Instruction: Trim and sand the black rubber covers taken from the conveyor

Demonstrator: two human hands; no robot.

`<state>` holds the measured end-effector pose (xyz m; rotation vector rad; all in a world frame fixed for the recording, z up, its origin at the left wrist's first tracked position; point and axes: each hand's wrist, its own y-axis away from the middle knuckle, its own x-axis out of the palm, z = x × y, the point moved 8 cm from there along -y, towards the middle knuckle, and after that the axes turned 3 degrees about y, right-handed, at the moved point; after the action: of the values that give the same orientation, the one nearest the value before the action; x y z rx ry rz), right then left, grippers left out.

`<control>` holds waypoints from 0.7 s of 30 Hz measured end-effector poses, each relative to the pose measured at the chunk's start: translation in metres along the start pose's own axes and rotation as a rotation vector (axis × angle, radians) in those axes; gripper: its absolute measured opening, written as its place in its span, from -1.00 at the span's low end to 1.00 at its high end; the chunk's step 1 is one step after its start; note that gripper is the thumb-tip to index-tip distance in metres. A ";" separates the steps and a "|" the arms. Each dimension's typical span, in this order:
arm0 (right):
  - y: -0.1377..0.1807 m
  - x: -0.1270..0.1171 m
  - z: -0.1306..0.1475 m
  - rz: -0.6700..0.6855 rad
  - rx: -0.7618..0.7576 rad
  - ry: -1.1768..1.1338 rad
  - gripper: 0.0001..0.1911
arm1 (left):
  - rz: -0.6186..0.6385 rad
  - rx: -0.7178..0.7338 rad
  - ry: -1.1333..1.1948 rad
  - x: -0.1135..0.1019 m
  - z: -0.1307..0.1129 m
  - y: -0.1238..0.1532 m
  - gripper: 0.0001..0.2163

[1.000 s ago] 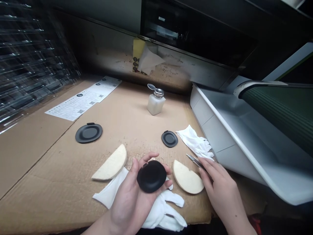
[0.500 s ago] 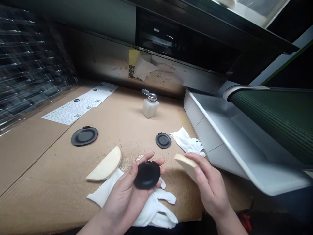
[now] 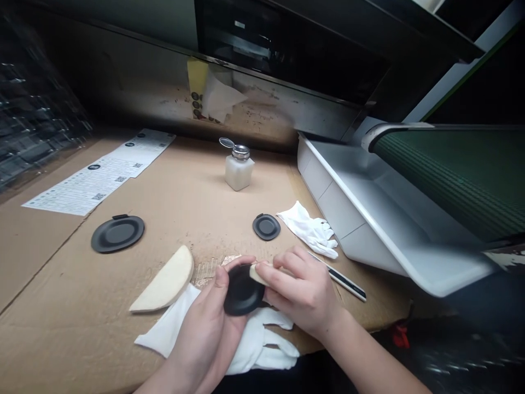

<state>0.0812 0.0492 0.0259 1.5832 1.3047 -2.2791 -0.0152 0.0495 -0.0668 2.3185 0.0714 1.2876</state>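
Observation:
My left hand (image 3: 209,323) holds a round black lid-like disc (image 3: 243,293), its dark face turned up toward me. My right hand (image 3: 305,287) grips a cream felt pad (image 3: 257,274) and presses its edge onto the disc's upper right rim; most of the pad is hidden by my fingers. Left of my hands lies a half-round cream felt pad (image 3: 168,282). Beneath them, a white glove (image 3: 262,342) is spread on the cardboard. Two similar black discs rest farther back: a larger one (image 3: 118,233) on the left and a smaller one (image 3: 266,226) on the right.
A square bottle (image 3: 238,171) with its metal cap flipped up stands at the back. Another white glove (image 3: 309,230) and a utility knife (image 3: 344,280) lie near a white tray (image 3: 361,238). Printed label sheets (image 3: 102,172) lie left. A green conveyor belt (image 3: 463,169) runs on the right.
My right hand has moved left, bringing the felt pad against the black disc. The utility knife now shows where that hand was. The view has shifted slightly.

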 end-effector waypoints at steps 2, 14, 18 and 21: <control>0.007 -0.001 0.007 -0.011 0.036 -0.050 -0.75 | 0.005 -0.005 0.020 0.001 0.000 0.001 -0.73; -0.004 0.001 -0.010 0.020 0.045 -0.044 -0.77 | 0.005 0.014 -0.017 -0.001 -0.002 0.000 -0.73; 0.012 -0.014 -0.035 -0.053 0.231 -0.104 -0.72 | 0.009 -0.022 -0.003 0.001 0.000 0.002 -0.70; 0.022 -0.014 -0.029 0.010 0.158 -0.191 -0.68 | 0.053 -0.040 0.036 0.002 0.002 0.000 -0.67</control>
<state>0.1201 0.0497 0.0208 1.3666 1.0938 -2.5095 -0.0123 0.0492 -0.0662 2.2780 -0.0043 1.3444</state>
